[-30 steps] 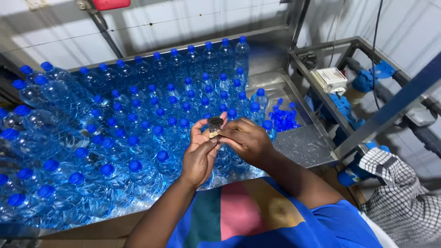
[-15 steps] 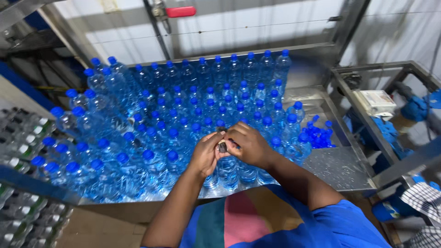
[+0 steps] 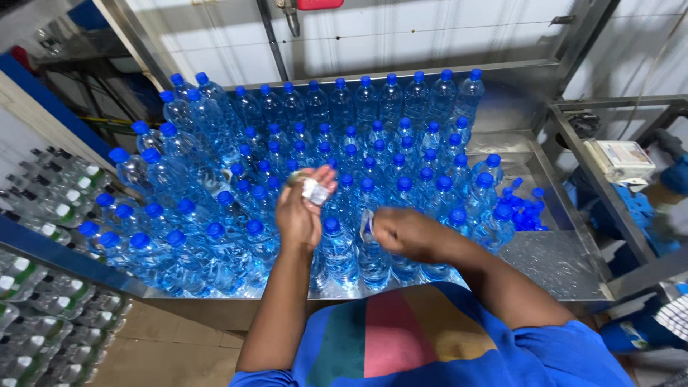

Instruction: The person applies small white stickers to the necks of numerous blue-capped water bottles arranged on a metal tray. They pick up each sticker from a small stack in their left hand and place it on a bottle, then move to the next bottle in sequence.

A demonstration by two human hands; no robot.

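Pinching a small clear plastic sleeve (image 3: 315, 190) between thumb and fingertips, the left hand (image 3: 301, 215) is raised above the middle of a dense crowd of blue-capped water bottles (image 3: 337, 143), its fingers curled closed around the little piece. The right hand (image 3: 405, 233) sits lower and just to the right, closed over the neck of one bottle (image 3: 373, 251) in the near rows, with a bit of clear film (image 3: 367, 223) showing at its fingertips; whether the cap is under the palm cannot be told. The two hands are apart, with a capped bottle standing between them. The bottles stand upright in tight rows on a steel desk (image 3: 559, 261) with raised edges, filling it from the near rim to the far wall and thinning out toward the right, where bare wet metal shows. A small heap of loose blue caps (image 3: 527, 211) lies at the right edge of the crowd. Beyond the desk on the far right, a metal frame (image 3: 609, 215) carries a small pale box-like device (image 3: 620, 159). At the near left, below the desk rim, lie shrink-wrapped packs of bottles with white caps (image 3: 43, 287). The person's blue shirt with a coloured panel (image 3: 401, 344) fills the near edge.
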